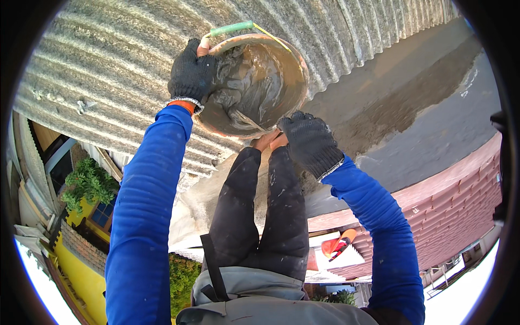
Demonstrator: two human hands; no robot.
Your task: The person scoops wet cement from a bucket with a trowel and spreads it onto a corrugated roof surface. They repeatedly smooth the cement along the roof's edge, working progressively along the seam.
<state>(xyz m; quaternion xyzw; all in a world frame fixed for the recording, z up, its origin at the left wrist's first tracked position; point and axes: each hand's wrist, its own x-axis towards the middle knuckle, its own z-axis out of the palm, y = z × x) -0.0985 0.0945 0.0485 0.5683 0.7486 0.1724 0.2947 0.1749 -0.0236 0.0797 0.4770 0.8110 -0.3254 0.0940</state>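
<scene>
A round bucket [299,65] holds wet grey mortar [252,81] and stands tilted toward me at the edge of the corrugated roofing. Its wire handle has a green grip [232,28], which rests over the far rim. My left hand [192,70], in a dark knitted glove with the thumb tip bare, is closed on the bucket's left rim. At the near right rim is my right hand [311,140], also gloved, its fingers curled. A thin, mortar-coated strip [246,120] runs from the mortar toward those fingers; what they hold is hidden.
Grey corrugated roofing [114,59] spreads left and beyond the bucket. To the right lies a smooth cement surface [444,127] with a darker wet band. My bare feet [265,141] are just below the bucket. Reddish roof tiles [449,206] and a yellow house [81,265] lie lower down.
</scene>
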